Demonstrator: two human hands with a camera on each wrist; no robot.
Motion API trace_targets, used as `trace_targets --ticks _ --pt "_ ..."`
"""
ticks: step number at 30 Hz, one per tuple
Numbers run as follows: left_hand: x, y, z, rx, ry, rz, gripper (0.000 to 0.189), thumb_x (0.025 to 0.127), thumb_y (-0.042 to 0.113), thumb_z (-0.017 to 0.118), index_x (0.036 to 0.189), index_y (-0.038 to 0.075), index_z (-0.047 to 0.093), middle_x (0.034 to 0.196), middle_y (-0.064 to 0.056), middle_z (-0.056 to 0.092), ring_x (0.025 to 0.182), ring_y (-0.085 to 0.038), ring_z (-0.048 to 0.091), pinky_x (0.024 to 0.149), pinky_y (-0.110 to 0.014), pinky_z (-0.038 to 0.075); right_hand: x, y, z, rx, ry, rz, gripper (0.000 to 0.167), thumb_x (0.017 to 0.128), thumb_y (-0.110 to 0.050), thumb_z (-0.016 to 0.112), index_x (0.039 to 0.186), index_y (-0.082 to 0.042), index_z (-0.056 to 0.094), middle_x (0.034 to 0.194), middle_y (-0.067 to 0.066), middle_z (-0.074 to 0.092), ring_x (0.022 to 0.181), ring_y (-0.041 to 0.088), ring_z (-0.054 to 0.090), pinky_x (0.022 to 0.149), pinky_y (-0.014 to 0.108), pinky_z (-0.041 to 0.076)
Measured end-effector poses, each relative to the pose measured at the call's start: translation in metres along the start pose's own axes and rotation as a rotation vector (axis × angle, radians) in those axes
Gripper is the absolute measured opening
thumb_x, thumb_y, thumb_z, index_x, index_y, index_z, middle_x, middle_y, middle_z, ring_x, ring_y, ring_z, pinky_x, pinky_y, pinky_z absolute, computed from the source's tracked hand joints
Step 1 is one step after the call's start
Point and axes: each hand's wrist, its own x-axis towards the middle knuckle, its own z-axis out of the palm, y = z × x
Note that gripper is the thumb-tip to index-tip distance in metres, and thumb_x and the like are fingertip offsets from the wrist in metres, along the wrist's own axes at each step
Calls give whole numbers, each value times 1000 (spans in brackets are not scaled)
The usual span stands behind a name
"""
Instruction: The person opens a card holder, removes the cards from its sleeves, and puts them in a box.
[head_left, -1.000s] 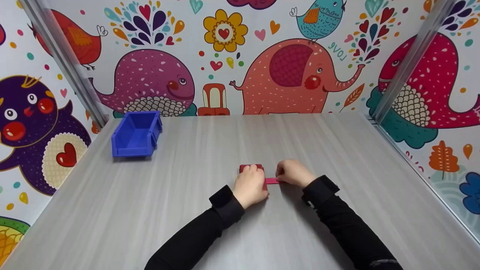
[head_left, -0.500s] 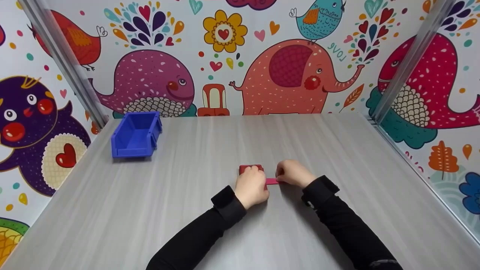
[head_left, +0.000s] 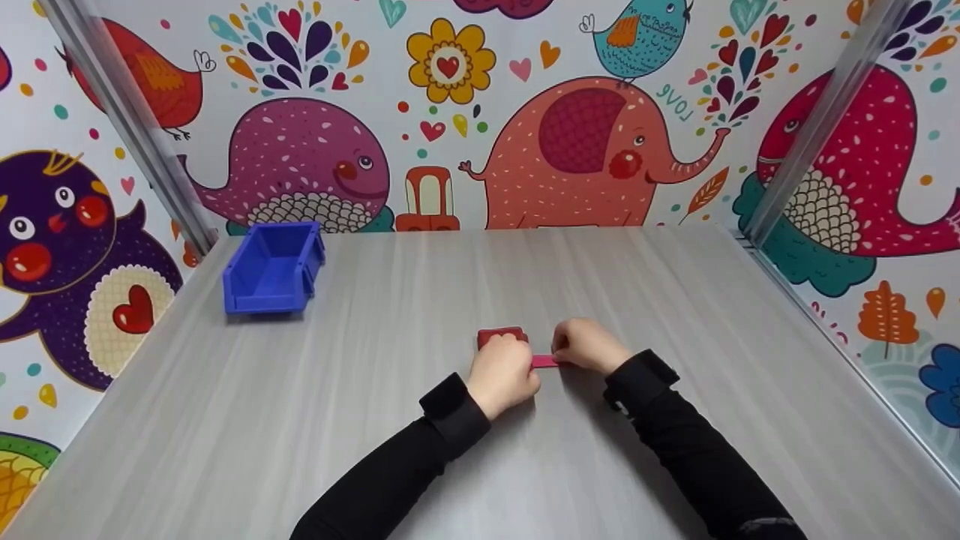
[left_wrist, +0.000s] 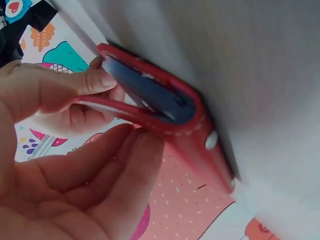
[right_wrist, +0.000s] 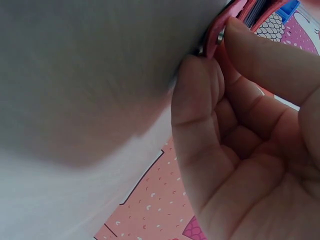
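A red wallet with pale stitching lies on the table, partly covered by my left hand. In the left wrist view that hand grips the wallet by its raised cover, thumb on one side and fingers on the other. Dark inner sleeves or cards show between the covers. A pinkish-red strap sticks out from the wallet's right side. My right hand pinches the strap's end; close up, a metal snap shows beside the thumb.
A blue open-front plastic bin stands at the table's back left corner. Cartoon-printed panels wall the pale wood-grain table at the back and both sides, with metal posts at the corners.
The left hand's fingers have drawn back slightly toward the near side, so a bit more of the wallet's far end shows. The right hand keeps its place on the strap.
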Motion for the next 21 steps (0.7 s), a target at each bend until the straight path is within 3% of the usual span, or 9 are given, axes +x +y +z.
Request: trace_targets --ticks 6,15,21 --pt "-4 3 -3 15 53 -4 13 78 7 66 66 5 60 63 -7 54 66 -26 57 63 -35 49 0 -1 0 0 6 -8 12 78 -2 77 74 -5 66 68 0 60 63 14 51 63 32 46" --pt "-10 -2 -17 -106 127 -106 6 80 -1 63 84 -2 60 75 -13 59 66 -29 63 61 -38 55 -1 0 -1 2 16 -28 12 75 -2 77 73 -5 66 66 -1 59 62 13 50 63 32 46" --pt "-16 -9 -29 -187 119 -195 13 76 -4 63 88 -4 58 78 -14 60 65 -27 60 62 -40 52 -1 0 0 -9 8 -31 11 76 -3 77 73 -6 66 67 -2 59 63 13 50 63 32 46"
